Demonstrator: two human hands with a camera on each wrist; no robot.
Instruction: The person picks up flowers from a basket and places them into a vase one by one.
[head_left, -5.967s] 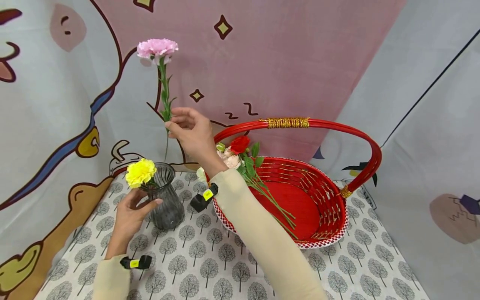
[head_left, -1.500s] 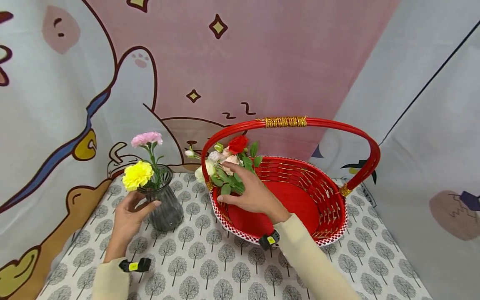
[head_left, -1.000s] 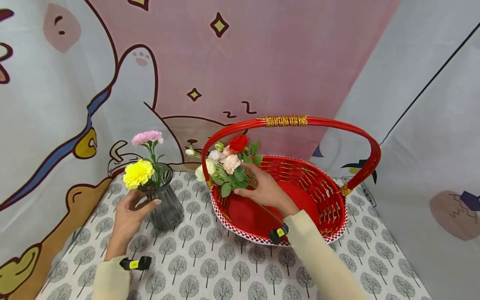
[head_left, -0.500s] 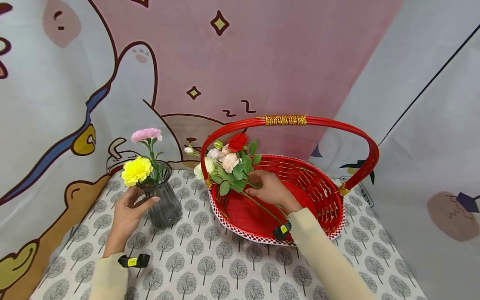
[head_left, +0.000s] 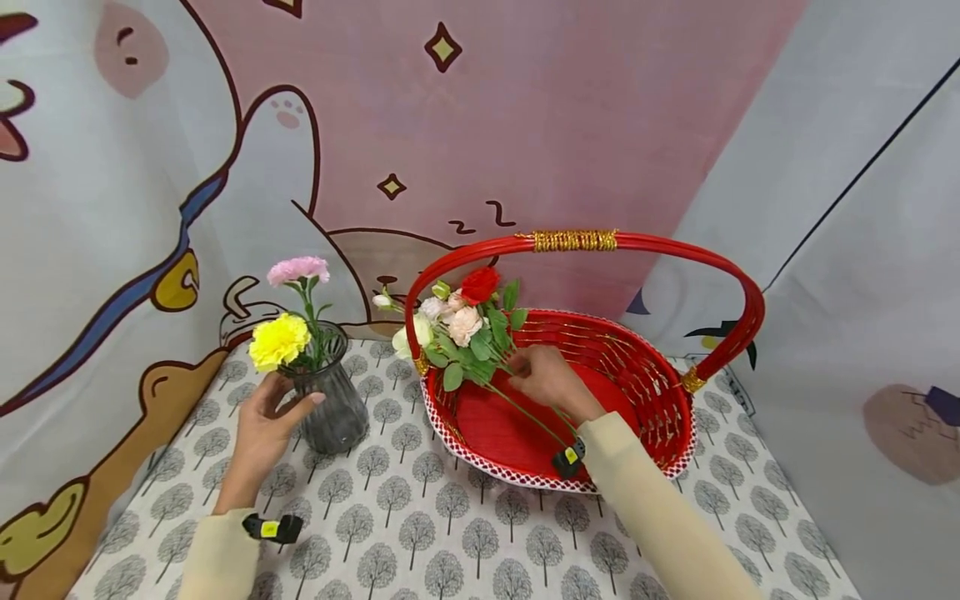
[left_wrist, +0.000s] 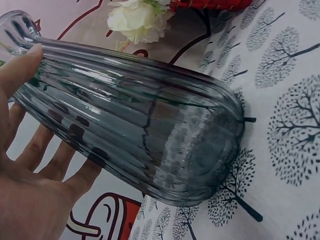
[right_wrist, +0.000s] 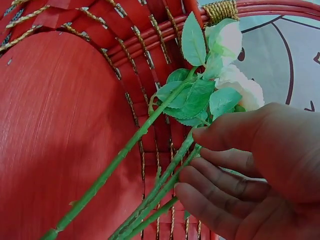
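Note:
My left hand point(head_left: 262, 433) holds the grey ribbed glass vase point(head_left: 335, 421) near its neck, thumb on one side and fingers on the other. In the vase stand a yellow carnation point(head_left: 280, 340) and a pink carnation point(head_left: 298, 269). Over the basket, my right hand point(head_left: 553, 379) pinches at green flower stems point(right_wrist: 170, 182) with thumb and fingertips; exactly which stems lie between them is partly hidden. Their heads, a red rose point(head_left: 480, 285), pale pink blooms point(head_left: 463, 325) and a white rose point(head_left: 414, 335), lean over the basket's left side.
The red woven basket point(head_left: 487, 473) stands right of the vase, its tall handle point(head_left: 678, 254) arching over the right hand's area. Tree-patterned cloth point(head_left: 420, 533) covers the table. A printed curtain point(head_left: 585, 150) hangs behind.
The pink carnation, earlier held up by my right hand, now stands in the vase. My right hand has moved right into the basket and its fingers have closed at the stems. My left hand stays on the vase.

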